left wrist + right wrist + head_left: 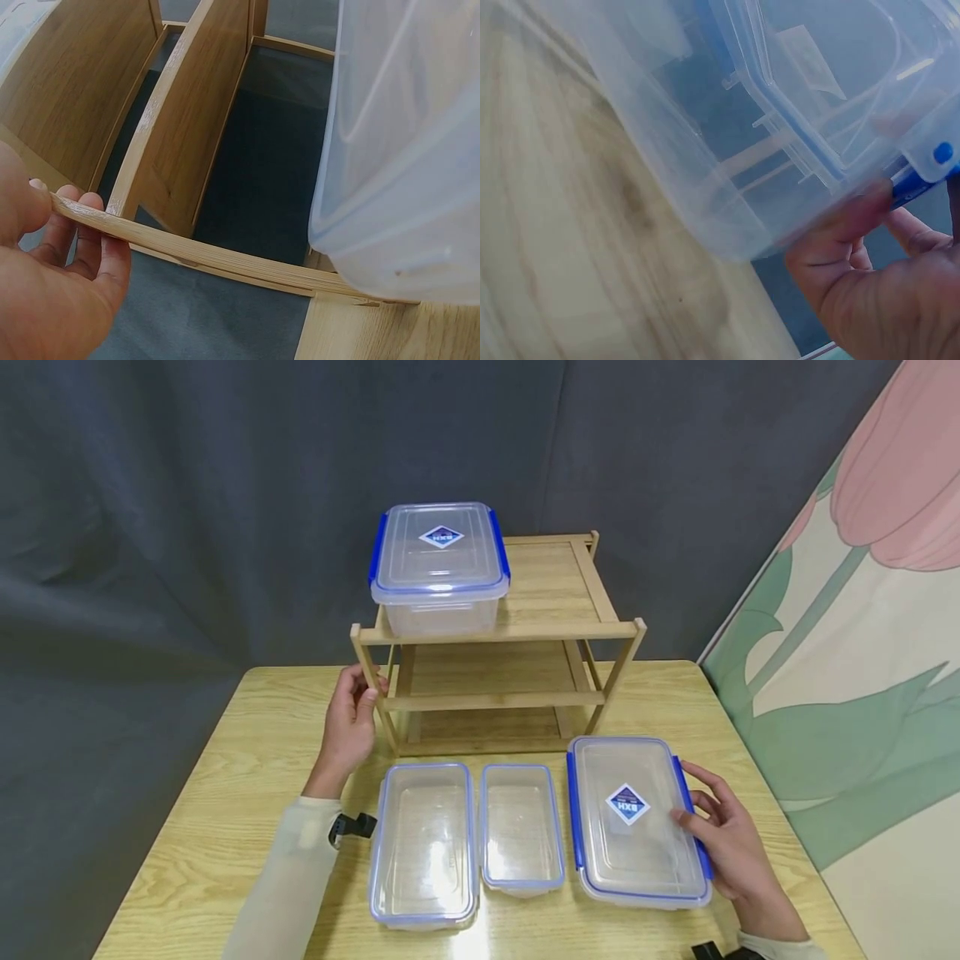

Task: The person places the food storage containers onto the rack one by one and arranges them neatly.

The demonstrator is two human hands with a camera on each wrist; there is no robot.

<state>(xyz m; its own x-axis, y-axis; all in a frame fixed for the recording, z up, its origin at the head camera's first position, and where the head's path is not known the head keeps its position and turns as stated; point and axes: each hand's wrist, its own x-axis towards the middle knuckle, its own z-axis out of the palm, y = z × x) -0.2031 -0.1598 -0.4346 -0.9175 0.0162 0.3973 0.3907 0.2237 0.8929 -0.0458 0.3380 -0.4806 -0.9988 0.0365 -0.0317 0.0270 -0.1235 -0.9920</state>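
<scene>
My left hand (351, 718) grips the front left leg of a wooden three-tier rack (495, 700); the left wrist view has the thumb on one side of the wooden bar (187, 247) and the fingers curled behind it. At the right, my right hand (723, 835) holds a clear food container (637, 860) by its right side, the thumb over the lid's edge and the fingers along the blue clip. That container has a lid with blue side clips and a diamond-shaped label (627, 804). Its wall (697, 172) fills much of the right wrist view.
Another lidded container (438, 568) with blue clips stands on the rack's top shelf, at the left. Two clear containers without blue clips, a wider one (423, 835) and a narrower one (521, 835), sit side by side before the rack on the wooden table (247, 777). Dark curtain hangs behind.
</scene>
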